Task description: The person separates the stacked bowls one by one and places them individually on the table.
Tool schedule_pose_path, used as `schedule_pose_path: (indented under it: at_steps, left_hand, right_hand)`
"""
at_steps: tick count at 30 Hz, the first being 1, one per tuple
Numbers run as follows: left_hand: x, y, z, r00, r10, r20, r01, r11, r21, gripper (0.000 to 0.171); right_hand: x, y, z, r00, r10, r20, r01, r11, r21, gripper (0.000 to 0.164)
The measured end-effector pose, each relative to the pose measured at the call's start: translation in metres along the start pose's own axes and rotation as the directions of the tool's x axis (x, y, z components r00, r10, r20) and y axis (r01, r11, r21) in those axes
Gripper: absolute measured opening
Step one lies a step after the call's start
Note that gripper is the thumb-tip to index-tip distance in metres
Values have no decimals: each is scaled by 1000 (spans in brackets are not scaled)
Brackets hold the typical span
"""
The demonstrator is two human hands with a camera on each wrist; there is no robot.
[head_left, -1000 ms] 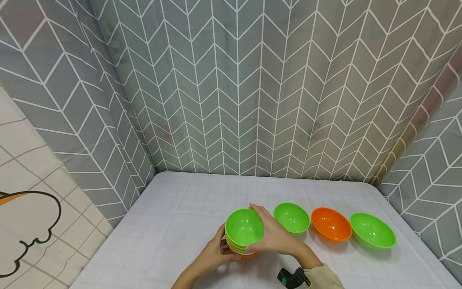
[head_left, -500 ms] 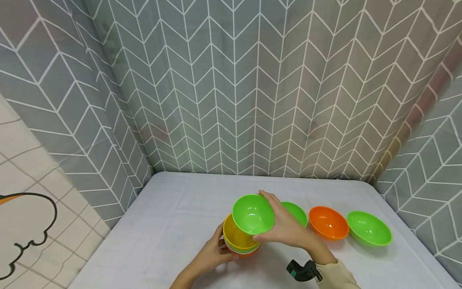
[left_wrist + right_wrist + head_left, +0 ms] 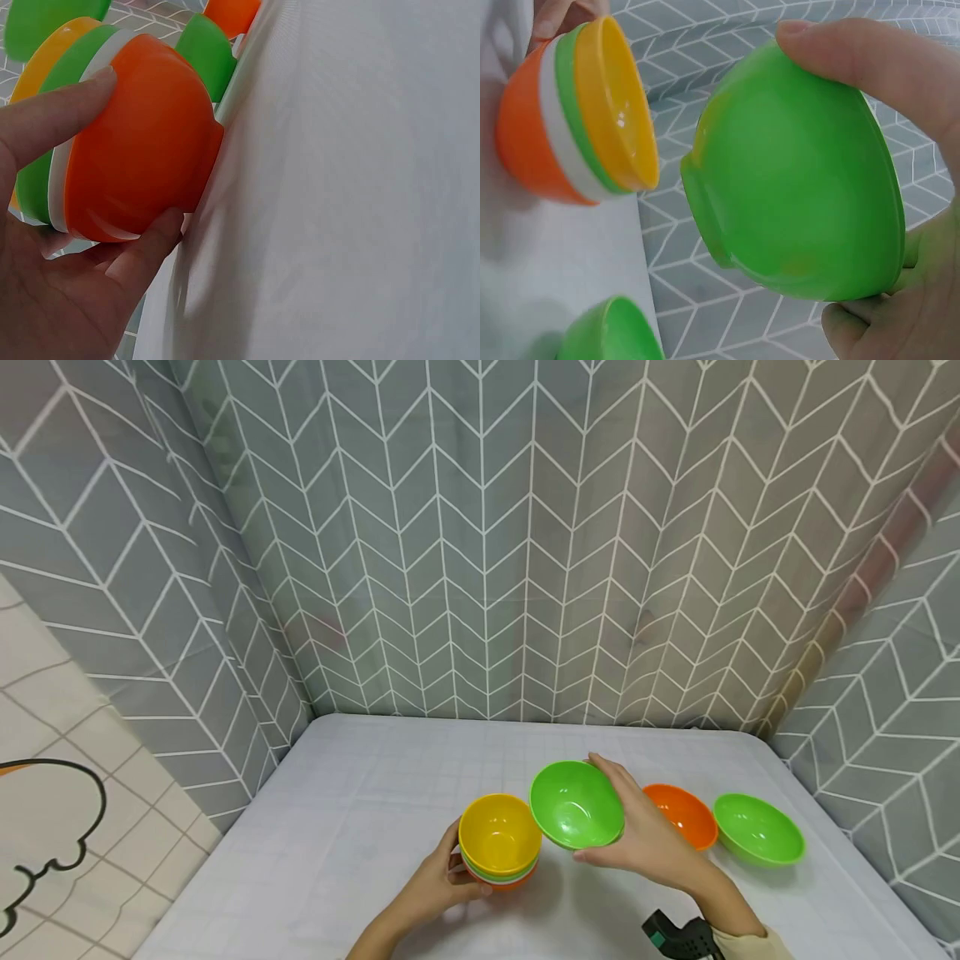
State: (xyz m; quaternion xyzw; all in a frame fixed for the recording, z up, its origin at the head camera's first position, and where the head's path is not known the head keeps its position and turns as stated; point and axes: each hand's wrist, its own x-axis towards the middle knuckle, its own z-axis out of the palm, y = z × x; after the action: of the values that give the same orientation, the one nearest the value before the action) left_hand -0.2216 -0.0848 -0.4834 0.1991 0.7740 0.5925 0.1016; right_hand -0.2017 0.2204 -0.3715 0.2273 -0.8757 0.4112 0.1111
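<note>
My left hand (image 3: 435,881) grips the side of a stack of nested bowls. On top of the stack is a yellow bowl (image 3: 500,835); below its rim show a green bowl (image 3: 36,196), a white bowl (image 3: 57,187) and, outermost, an orange bowl (image 3: 142,142) whose foot is at the cloth. A green bowl (image 3: 576,806) is pinched at its rim between thumb and fingers of my right hand (image 3: 641,831), raised above the table just right of the stack. In the right wrist view its rounded underside and foot ring face the camera.
Farther right on the white-clothed table (image 3: 360,793) sit an orange bowl (image 3: 693,818) and a green bowl (image 3: 759,829). Another green bowl (image 3: 611,334) stands nearer, hidden in the head view behind the raised one. Patterned curtains (image 3: 480,543) enclose the table's back and sides.
My right hand has lifted the green bowl off the stack and carried it right, uncovering the yellow bowl. The left hand has stayed at the stack.
</note>
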Motion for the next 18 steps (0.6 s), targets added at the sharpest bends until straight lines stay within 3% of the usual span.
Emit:
schedule_pose_path:
  at_steps: [10, 18]
  left_hand:
    - [-1, -2, 0, 1000, 12, 10, -12, 1000, -24, 104]
    - [0, -1, 0, 1000, -1, 0, 1, 1000, -4, 104]
  right_hand:
    - [-29, 10, -5, 999, 0, -36, -2, 997, -76, 115]
    - [-47, 17, 4, 997, 65, -46, -68, 995, -73, 116]
